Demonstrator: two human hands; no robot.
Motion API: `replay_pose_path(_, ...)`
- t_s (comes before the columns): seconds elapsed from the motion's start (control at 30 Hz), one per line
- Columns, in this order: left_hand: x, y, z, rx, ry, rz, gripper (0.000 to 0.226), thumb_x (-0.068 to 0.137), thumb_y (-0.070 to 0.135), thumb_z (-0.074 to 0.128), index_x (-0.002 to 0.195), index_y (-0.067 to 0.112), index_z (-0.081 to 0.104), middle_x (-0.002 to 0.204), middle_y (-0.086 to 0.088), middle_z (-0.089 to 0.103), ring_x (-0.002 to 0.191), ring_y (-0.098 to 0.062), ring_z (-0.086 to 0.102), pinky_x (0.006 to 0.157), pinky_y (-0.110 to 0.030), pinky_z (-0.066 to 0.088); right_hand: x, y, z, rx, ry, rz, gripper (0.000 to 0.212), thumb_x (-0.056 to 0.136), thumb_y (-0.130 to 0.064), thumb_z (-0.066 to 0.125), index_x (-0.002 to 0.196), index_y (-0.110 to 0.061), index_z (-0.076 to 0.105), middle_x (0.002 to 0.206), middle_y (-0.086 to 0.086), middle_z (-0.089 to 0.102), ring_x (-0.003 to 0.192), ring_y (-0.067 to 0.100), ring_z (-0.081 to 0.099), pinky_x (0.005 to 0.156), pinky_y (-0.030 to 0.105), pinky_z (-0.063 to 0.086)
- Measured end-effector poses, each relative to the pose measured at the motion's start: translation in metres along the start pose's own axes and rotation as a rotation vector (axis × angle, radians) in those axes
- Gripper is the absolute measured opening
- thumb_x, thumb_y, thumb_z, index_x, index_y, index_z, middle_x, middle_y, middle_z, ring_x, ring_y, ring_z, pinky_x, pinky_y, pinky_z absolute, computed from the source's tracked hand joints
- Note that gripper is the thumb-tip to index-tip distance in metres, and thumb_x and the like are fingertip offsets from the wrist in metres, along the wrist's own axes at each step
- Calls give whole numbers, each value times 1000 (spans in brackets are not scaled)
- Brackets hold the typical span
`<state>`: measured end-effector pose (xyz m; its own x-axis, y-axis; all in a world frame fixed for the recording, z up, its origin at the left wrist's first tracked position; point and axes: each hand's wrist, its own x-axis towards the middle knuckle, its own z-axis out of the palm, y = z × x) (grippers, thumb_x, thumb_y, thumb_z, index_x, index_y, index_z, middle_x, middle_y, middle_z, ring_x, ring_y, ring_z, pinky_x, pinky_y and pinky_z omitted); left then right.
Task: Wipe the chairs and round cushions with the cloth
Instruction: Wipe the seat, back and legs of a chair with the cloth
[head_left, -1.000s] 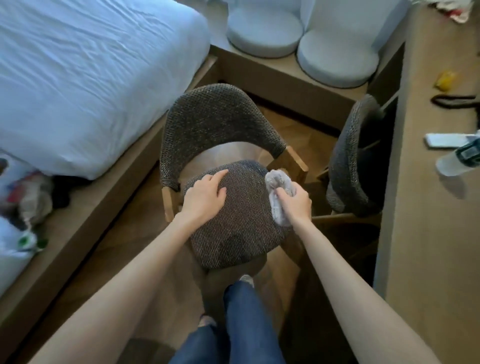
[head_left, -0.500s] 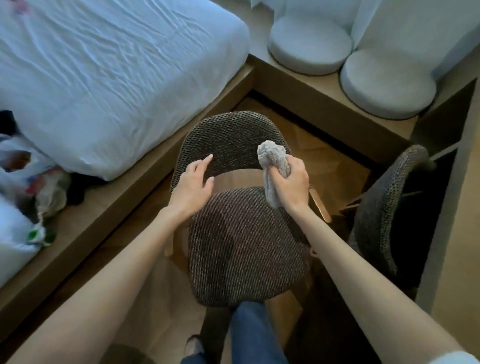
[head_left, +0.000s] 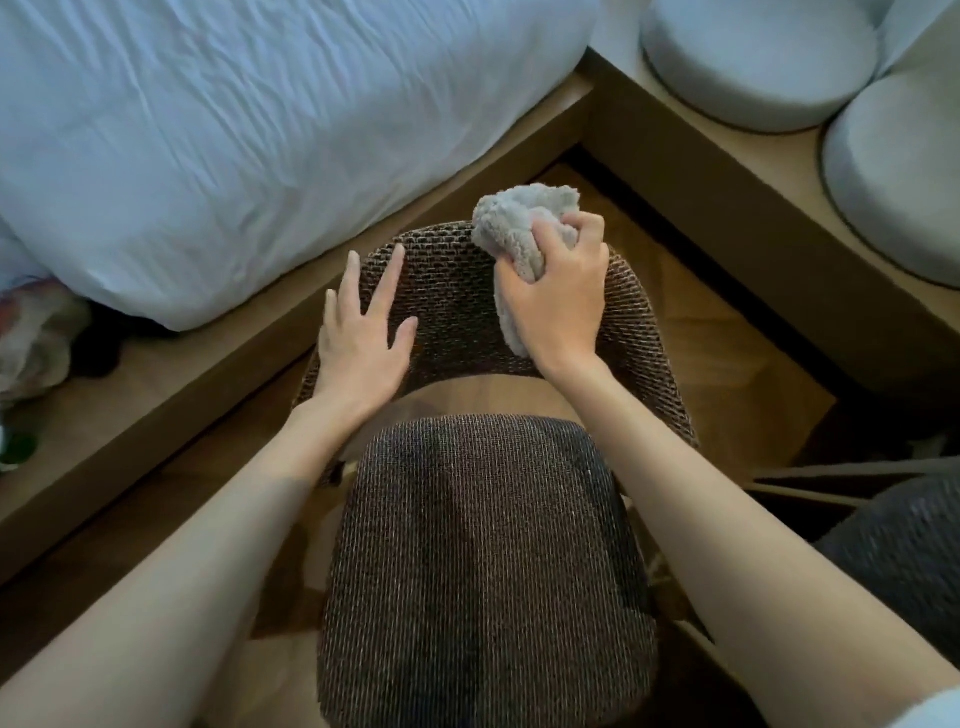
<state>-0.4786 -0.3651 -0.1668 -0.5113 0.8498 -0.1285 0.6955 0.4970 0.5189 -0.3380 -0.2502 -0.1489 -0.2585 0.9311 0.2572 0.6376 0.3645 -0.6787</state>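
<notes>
The work is at the backrest (head_left: 447, 296) of the woven brown chair (head_left: 483, 623) in the middle of the frame. The right hand (head_left: 558, 306) has its fingers curled tight round a bunched grey cloth (head_left: 511, 228) and presses it against the upper right part of the backrest, with the top of the cloth bulging above the rim. The left hand (head_left: 363, 332) lies flat with straight, spread fingers on the left part of the backrest, holding nothing and seemingly steadying the chair.

By my judgement the task is in an early-to-middle stage: 1 chair is being wiped, and only part of its back has the cloth on it. The seat (head_left: 483, 519) lies bare below the arms; its fabric gives no sign either way, so I cannot tell whether it has been wiped.

What looks left: the rest of this backrest, then a second chair (head_left: 904, 551), of which only a blurred dark edge shows at the lower right of the frame, and the 2 round cushions (head_left: 753, 62) at the upper right, sitting side by side on a wooden ledge (head_left: 727, 171), well apart from the cloth. A bed (head_left: 234, 130) with white bedding fills the upper left.
</notes>
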Motion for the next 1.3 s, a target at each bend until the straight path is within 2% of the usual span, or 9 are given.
replay_pose_path(0.17, 14, -33, 30, 21, 284, 157, 59, 101, 29, 43, 152, 31, 15, 150, -19, 27, 132, -38, 34, 110, -48, 27, -24, 23, 44, 52, 256, -133, 36, 78, -26, 69, 112, -15, 68, 117, 16, 48, 109, 26, 48, 85, 7, 34)
replay_pose_path(0.3, 13, -61, 43, -13, 322, 182, 60, 101, 39, 41, 151, 34, 9, 133, -23, 40, 114, -37, 45, 100, -51, 37, -42, 42, 76, 183, 341, -169, 36, 76, -20, 71, 112, -13, 65, 113, 13, 39, 107, 28, 49, 89, 35, 51)
replay_pose_path(0.47, 7, -83, 52, -12, 340, 218, 63, 101, 36, 43, 153, 24, 9, 126, -23, 43, 107, -35, 47, 96, -48, 37, -88, 71, 117, 165, 4, -46, 51, 78, -10, 70, 117, -26, 43, 116, 1, 22, 106, 22, 46, 93, 33, 47)
replay_pose_path(0.6, -5, -103, 59, 30, 325, 211, 67, 100, 37, 44, 153, 21, 6, 120, -21, 46, 98, -33, 48, 86, -46, 41, -108, 84, 128, 217, -227, 109, 43, 84, -3, 68, 122, -4, 48, 117, 5, 25, 103, 8, 37, 95, 0, 30)
replay_pose_path(0.67, -15, -111, 60, 56, 295, 176, 69, 100, 38, 44, 153, 23, 3, 119, -21, 46, 92, -34, 48, 77, -45, 42, -112, 79, 122, 221, -336, 159, 40, 85, -5, 66, 119, -8, 46, 116, 6, 29, 102, 5, 35, 102, 11, 31)
replay_pose_path(0.8, -35, -123, 63, 99, 273, 117, 70, 98, 39, 46, 152, 29, 2, 116, -19, 47, 93, -34, 50, 65, -41, 40, -104, 46, 92, 244, -92, 43, 35, 83, -10, 65, 114, -9, 50, 119, 11, 40, 95, -12, 40, 84, 2, 35)
replay_pose_path(1.0, -38, -127, 64, 101, 275, 97, 68, 98, 41, 45, 152, 35, 3, 117, -16, 47, 95, -33, 50, 62, -46, 46, -73, -2, 88, 310, 281, -188, 38, 79, -8, 67, 115, -2, 56, 109, 10, 37, 100, 7, 44, 89, 19, 44)
replay_pose_path(1.13, -38, -128, 64, 105, 273, 106, 68, 98, 41, 43, 152, 34, 3, 119, -17, 47, 97, -34, 51, 62, -48, 48, -64, 7, 116, 215, 238, -144, 36, 79, -19, 68, 111, -4, 60, 114, 18, 40, 109, 28, 44, 96, 25, 40)
replay_pose_path(1.3, -38, -129, 64, 95, 267, 104, 67, 98, 44, 40, 151, 36, 0, 121, -16, 47, 100, -32, 50, 65, -47, 48, -104, 48, 143, 163, -61, 16, 39, 81, -13, 73, 116, -6, 55, 124, 11, 36, 112, 13, 38, 100, 21, 36)
